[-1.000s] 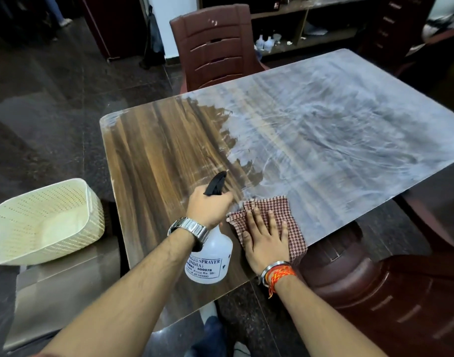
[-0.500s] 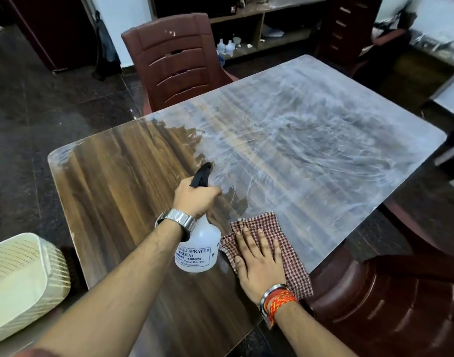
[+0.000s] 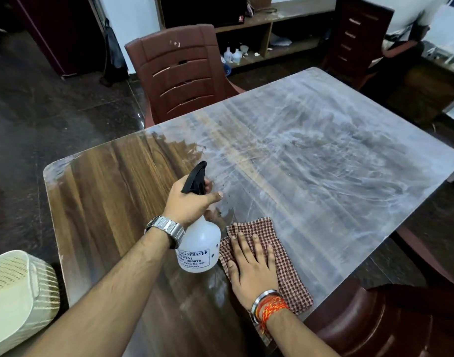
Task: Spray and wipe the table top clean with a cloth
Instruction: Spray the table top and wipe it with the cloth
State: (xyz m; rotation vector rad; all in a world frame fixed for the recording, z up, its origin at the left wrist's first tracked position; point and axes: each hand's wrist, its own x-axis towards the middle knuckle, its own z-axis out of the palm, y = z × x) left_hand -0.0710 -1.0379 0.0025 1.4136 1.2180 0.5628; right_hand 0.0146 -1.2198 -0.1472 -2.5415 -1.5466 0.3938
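The wooden table top (image 3: 105,202) shows clean dark wood on its left part, while white smeared film covers the middle and right. My left hand (image 3: 189,202) grips the black trigger head of a white spray bottle (image 3: 198,249), held upright just above the table with the nozzle aimed at the filmed area. My right hand (image 3: 251,266) lies flat, fingers spread, on a red-and-white checked cloth (image 3: 280,256) near the table's front edge, right of the bottle.
A brown plastic chair (image 3: 179,73) stands at the far side, another chair (image 3: 390,320) at the near right. A cream perforated basket (image 3: 17,292) sits low at the left. Shelves with small bottles (image 3: 233,55) line the back wall.
The view has shifted right and up, so the table and basket sit further left in frame. My left hand has raised the sprayer slightly; the right hand stays pressed on the cloth.
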